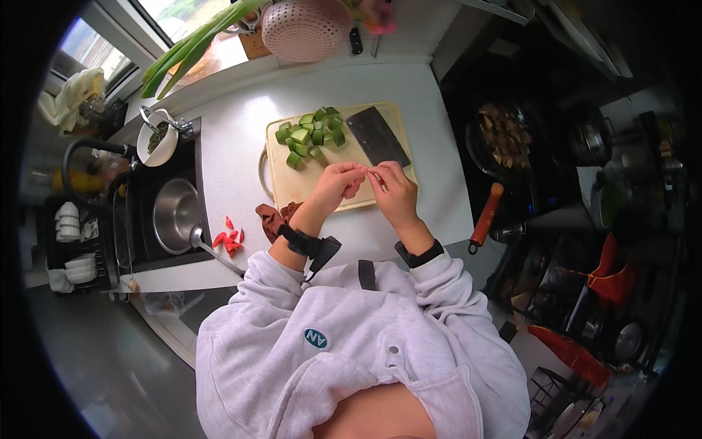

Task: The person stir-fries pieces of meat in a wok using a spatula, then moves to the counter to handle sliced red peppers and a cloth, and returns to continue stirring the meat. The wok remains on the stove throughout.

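Over the near edge of a pale cutting board, my left hand and my right hand meet at the fingertips. The left fingers are curled and the right thumb and forefinger are pinched. Anything tiny between them is too small to make out. Chunks of a green-skinned vegetable, perhaps cucumber, lie in a loose heap on the board's far left. To their right a dark cleaver rests flat on the board, just beyond my right hand. A brown cloth is bunched beside my left wrist.
Red scraps and a metal ladle lie left on the counter by the sink, which holds a steel pot. On the right-hand stove sits a wok of sliced food; its wooden handle juts towards me. A pink colander hangs beyond.
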A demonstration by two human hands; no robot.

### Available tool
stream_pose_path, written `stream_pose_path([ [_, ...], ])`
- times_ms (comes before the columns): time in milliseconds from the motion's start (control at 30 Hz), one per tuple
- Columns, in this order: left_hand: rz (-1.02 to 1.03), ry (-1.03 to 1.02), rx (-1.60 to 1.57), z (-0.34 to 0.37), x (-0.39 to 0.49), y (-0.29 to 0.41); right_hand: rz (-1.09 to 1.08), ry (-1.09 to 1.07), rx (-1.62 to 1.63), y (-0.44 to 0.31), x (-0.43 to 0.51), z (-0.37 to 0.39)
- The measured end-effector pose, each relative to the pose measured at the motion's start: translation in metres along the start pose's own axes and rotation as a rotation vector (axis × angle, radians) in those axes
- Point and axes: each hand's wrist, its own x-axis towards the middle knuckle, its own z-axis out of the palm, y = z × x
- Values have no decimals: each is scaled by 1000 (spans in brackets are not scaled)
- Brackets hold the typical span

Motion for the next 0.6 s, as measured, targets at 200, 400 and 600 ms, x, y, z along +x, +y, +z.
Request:
stream_pose_path([
  [200, 0, -50, 238, 16, 0, -13, 126, -23, -117, -9, -9, -27],
  [400, 1, 11, 219, 28, 8, -35, 313, 116, 37, -24, -7, -124],
  [600, 38, 47, 260, 52, 8, -49, 307, 286, 177, 36, 26, -237],
])
